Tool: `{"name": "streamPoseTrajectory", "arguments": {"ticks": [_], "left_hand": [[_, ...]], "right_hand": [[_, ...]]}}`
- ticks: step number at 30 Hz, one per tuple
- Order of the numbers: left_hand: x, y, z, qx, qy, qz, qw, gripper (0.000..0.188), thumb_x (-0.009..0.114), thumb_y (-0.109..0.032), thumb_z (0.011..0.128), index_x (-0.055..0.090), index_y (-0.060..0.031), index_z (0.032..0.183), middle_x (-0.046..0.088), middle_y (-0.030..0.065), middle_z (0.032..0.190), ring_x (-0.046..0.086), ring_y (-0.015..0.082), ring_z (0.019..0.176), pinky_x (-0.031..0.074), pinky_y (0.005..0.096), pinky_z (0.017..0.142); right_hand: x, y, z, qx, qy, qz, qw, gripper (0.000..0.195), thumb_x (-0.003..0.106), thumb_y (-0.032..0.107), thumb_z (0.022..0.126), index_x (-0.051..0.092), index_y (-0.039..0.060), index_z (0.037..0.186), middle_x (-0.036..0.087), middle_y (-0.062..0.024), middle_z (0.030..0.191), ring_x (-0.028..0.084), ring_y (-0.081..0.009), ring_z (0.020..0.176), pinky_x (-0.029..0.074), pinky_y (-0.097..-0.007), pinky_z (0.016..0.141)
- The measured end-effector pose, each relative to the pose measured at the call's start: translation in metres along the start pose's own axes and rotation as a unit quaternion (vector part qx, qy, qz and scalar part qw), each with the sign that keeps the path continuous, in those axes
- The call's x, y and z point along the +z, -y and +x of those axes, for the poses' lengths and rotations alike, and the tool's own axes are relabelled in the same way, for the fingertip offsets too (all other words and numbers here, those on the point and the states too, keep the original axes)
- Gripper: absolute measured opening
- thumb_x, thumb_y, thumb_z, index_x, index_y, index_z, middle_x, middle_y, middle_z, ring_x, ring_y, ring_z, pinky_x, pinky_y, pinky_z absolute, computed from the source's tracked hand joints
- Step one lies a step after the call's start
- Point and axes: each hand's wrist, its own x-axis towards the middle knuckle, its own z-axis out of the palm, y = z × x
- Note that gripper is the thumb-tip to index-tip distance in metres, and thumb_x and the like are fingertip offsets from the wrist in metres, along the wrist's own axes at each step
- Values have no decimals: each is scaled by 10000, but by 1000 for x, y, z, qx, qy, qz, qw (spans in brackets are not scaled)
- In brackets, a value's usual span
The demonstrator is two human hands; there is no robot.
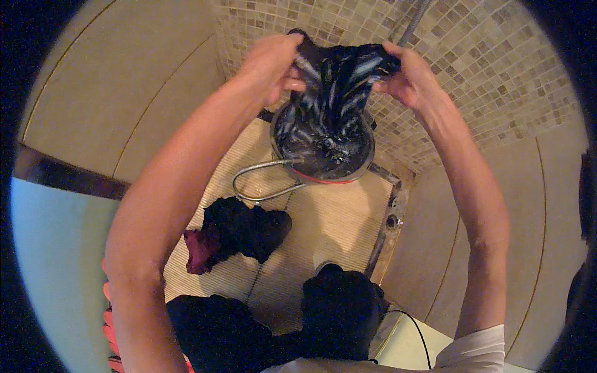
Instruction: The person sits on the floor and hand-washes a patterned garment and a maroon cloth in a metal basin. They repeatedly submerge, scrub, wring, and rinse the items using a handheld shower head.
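A dark, wet, shiny garment (338, 79) is stretched between my two hands, its lower part hanging into a round bucket (322, 179) of water. My left hand (275, 65) grips its upper left corner, and my right hand (406, 77) pinches the upper right corner. The water (326, 156) splashes near the bucket's middle. A metal shower hose (242, 172) passes over the bucket's rim and loops on the floor; its end in the water is hard to make out.
Black cloth (252, 228) and a maroon piece (203, 249) lie heaped on the ribbed floor (336, 214). Mosaic tiles (480, 70) cover the wall ahead. A drain opening (394, 221) is at the right floor edge. My dark-clothed knees are at the bottom, with a black cable (419, 328) beside them.
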Motion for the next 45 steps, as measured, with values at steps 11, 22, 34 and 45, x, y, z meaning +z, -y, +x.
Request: {"name": "streamPoseTrajectory", "arguments": {"ticks": [11,22,34,45], "left_hand": [[61,-27,-7,77,85,-13,993,240,617,-153,771,589,30,924,597,134,881,588,211,723,514,369,665],[2,49,-9,136,41,375,916,1120,861,-315,538,257,53,1406,435,277,1330,443,343,1236,362,386,1035],[38,77,6,137,30,51,989,356,749,-12,664,650,-1,1006,674,68,921,611,166,846,477,299,781],[22,32,16,166,0,29,986,410,582,56,620,566,44,1029,634,112,883,609,196,757,500,307,675]], "right_hand": [[42,2,-9,-189,-40,-101,976,178,624,66,771,598,44,946,633,-52,831,580,-154,769,436,-300,651],[84,112,-71,-215,-175,-68,959,561,487,-9,870,312,27,1402,508,-157,1089,476,-261,886,412,-498,782],[50,128,-96,-429,-8,56,902,36,518,-4,832,518,5,866,539,-96,838,520,-207,768,443,-368,748],[-90,-78,-13,3,-168,-18,986,204,557,166,855,573,62,1031,627,-73,912,607,-208,840,551,-417,626]]}}
